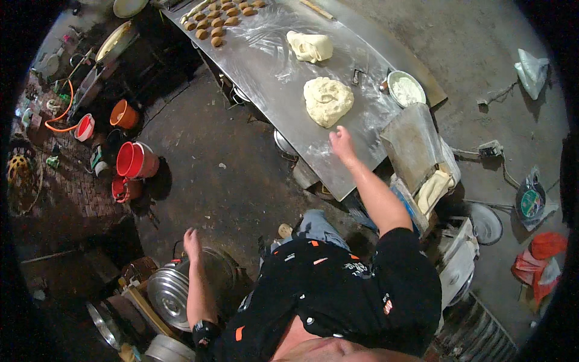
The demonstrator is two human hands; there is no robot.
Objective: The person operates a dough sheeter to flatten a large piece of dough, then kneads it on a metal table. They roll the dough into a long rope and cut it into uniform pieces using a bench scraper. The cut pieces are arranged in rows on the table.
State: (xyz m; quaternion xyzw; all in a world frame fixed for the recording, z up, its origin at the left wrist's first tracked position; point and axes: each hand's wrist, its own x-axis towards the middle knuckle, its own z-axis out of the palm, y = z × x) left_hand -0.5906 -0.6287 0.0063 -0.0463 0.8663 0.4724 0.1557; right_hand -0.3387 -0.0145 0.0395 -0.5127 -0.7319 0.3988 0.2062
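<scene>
My right hand [342, 145] is over the near part of the metal worktable [271, 96], just short of a large round lump of dough [327, 104] and apart from it. Its fingers are loosely bent, with the thumb apart, and I see nothing in them. A second, folded lump of dough [310, 47] lies farther along the table. Down at my left side, my left hand [192, 244] hangs in the air near a lidded metal pot [169, 297]. Its fingers are partly stretched and hold nothing I can see.
Brown oval pieces [216, 31] sit in rows at the table's far left. A bowl of white flour [406, 89] stands at its right edge, beside a worn box-like stand [411, 143]. Red buckets [137, 161] are on the floor at left. A cable runs along the right floor.
</scene>
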